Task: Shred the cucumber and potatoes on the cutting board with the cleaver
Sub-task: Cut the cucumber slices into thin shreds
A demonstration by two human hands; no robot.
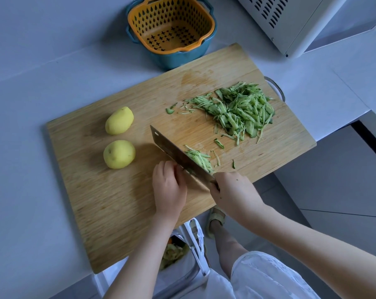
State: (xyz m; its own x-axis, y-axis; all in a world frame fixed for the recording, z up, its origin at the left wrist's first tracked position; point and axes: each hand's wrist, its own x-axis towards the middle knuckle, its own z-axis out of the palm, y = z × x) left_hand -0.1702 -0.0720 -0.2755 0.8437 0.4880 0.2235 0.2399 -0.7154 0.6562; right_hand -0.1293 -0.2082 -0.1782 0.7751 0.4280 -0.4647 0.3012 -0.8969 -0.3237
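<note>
On cutting board [118, 201] | right hand [232, 190] grips cleaver [174, 152] | left hand [168, 188] curled, pinning cucumber [189, 169]

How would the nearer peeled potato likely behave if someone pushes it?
The nearer potato looks round and whole, so it would probably roll on the cutting board. Its peeled surface may be slippery. It seems firm, not floppy.

An orange strainer basket [152, 20] with drop-shaped holes sat nested inside a blue bowl [182, 60] at the back of the pale grey counter [42, 61]. A white appliance [290, 29] with vent slots stood at the far right. Below the counter's near edge, a bin lined with a white plastic bag [197, 234] held vegetable peelings [172, 253], beside grey floor tiles [338, 190].
</note>
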